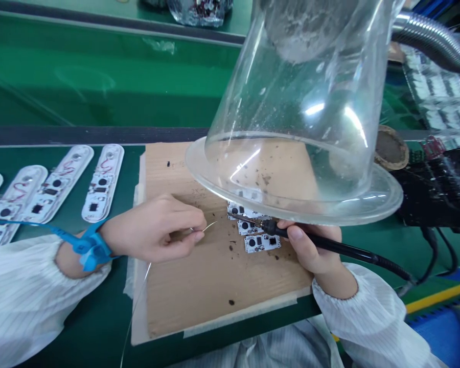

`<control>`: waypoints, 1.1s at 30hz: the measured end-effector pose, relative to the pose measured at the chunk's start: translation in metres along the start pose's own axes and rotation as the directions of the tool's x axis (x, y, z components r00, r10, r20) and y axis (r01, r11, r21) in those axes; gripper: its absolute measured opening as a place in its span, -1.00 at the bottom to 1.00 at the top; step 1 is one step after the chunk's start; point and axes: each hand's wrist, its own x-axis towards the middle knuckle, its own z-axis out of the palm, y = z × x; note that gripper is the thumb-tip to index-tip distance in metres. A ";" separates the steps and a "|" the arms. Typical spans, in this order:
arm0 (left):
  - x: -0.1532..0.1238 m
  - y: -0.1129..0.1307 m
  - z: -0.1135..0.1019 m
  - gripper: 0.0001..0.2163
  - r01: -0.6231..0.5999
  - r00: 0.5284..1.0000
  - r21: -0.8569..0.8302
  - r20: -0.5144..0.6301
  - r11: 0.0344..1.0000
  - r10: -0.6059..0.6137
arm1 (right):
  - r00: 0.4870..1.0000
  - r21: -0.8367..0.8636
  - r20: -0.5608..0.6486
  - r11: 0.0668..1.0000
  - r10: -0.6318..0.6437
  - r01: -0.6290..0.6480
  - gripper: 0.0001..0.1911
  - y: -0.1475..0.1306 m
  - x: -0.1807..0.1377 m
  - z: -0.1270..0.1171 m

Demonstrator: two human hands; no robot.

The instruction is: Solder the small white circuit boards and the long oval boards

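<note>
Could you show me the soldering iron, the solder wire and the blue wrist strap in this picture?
soldering iron (331,245): head view, on its black handle.
solder wire (210,226): head view, on its bright free end.
blue wrist strap (94,251): head view, on its wide band.

hidden: solder wire (210,226) pinched inside left hand (149,230) | cut off: clear dome (291,117) at top edge, metal hose (433,41) at right edge | too small: parts on circuit boards (262,243)

One left hand (153,228) and one right hand (310,246) show, with one soldering iron (348,251), one strand of solder wire (210,226), three small white circuit boards (261,243), four long white boards (102,183), one cardboard sheet (214,291), one blue wrist strap (94,250) and one clear bell-shaped cover (253,102).
</note>
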 end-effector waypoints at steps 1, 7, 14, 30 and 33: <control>0.000 0.000 0.000 -0.80 0.002 1.000 -0.002 0.000 1.000 -0.002 | 1.000 0.001 -0.007 1.000 0.003 -0.003 -0.89 0.000 0.000 0.000; -0.001 -0.001 0.003 -0.80 0.010 1.000 -0.002 -0.008 1.000 -0.010 | 1.000 0.071 -0.021 0.997 -0.004 0.006 -0.88 -0.003 0.003 0.002; -0.001 -0.001 0.003 -0.79 0.020 1.000 -0.021 -0.007 1.000 -0.020 | 0.999 0.052 -0.011 0.998 -0.035 0.036 -0.85 -0.007 0.009 0.004; 0.000 -0.001 0.004 -0.80 0.001 1.000 -0.020 -0.005 1.000 -0.001 | 0.999 0.060 -0.018 0.998 -0.036 0.037 -0.84 -0.007 0.008 0.002; 0.000 -0.001 0.003 -0.80 0.003 1.000 -0.005 -0.003 1.000 -0.003 | 0.999 0.043 0.000 0.998 -0.052 0.052 -0.85 -0.007 0.008 0.002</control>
